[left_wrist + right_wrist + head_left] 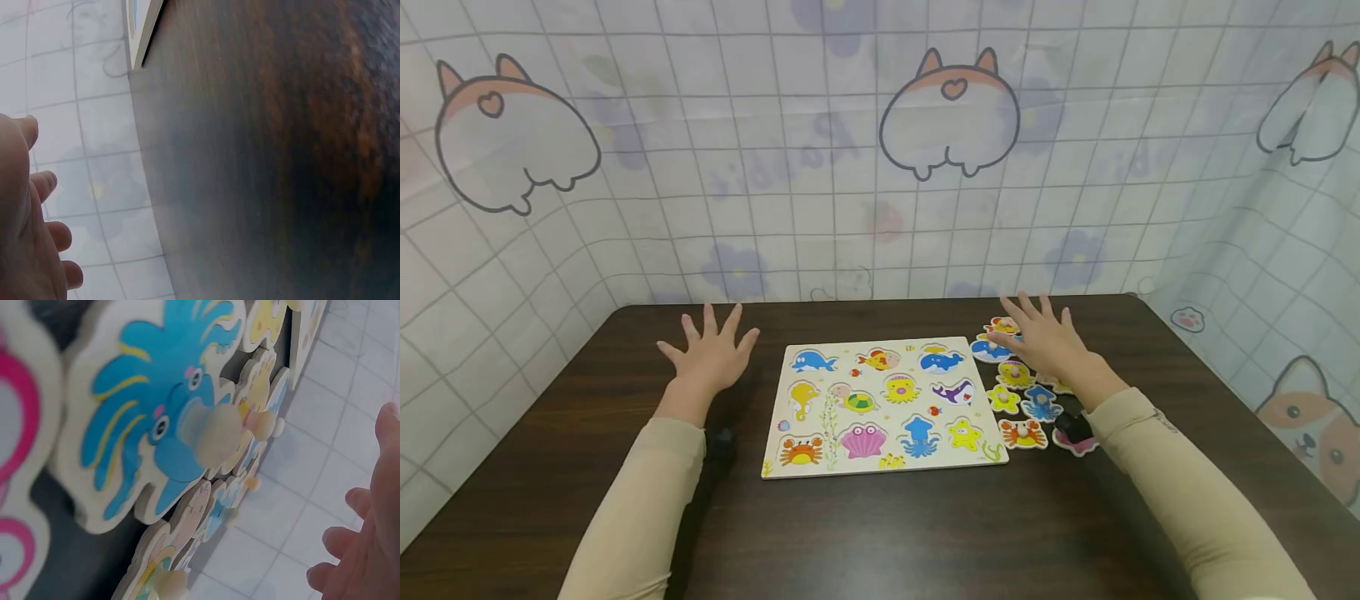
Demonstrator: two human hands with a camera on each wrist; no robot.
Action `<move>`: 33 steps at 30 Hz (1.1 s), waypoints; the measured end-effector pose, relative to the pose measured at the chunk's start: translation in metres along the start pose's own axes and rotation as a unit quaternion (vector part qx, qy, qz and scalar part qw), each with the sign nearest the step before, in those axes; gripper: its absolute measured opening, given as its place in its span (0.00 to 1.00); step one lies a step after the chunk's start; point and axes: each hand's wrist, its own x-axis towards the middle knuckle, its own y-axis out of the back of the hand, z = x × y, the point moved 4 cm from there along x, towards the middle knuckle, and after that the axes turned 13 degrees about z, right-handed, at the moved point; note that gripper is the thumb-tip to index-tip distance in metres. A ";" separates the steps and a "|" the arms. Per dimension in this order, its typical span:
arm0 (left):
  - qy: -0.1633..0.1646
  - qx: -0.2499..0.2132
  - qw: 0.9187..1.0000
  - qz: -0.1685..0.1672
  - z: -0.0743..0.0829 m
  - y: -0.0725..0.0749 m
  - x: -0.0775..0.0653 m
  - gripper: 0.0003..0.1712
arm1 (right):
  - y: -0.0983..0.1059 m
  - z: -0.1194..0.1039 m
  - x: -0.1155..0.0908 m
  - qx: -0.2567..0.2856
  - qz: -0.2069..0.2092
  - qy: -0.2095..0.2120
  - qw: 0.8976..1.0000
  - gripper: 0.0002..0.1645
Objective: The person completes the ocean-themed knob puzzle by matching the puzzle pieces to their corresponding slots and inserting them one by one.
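Note:
A sea-animal puzzle board (850,408) lies flat on the dark table, printed with a crab, shell, squid, whale and others. To its right is a cluster of knobbed puzzle pieces, among them a crab piece (1023,434), a star piece (1003,399) and a blue squid piece (169,406). My left hand (710,358) is held left of the board with its fingers spread, holding nothing. Over the far pieces my right hand (1051,340) spreads its fingers too, also holding nothing. It partly hides the pieces beneath it, and the right wrist camera covers part of a pink piece (1078,446).
The dark wooden table (880,533) reaches back to a white gridded curtain (820,200) with cartoon corgi prints. The curtain also hangs at both sides. Several pieces lie touching or overlapping, their round knobs standing up.

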 end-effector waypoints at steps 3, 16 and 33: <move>-0.001 -0.001 1.000 -0.004 0.002 0.000 -0.002 0.43 | -0.001 0.001 -0.003 -0.005 0.000 0.009 1.000 0.51; -0.003 -0.013 1.000 -0.020 -0.003 -0.004 -0.006 0.44 | 0.001 -0.007 -0.016 0.018 0.000 0.037 0.999 0.49; -0.031 -0.055 0.997 -0.034 0.011 -0.014 -0.011 0.43 | -0.001 -0.012 -0.028 0.052 -0.004 0.039 0.998 0.39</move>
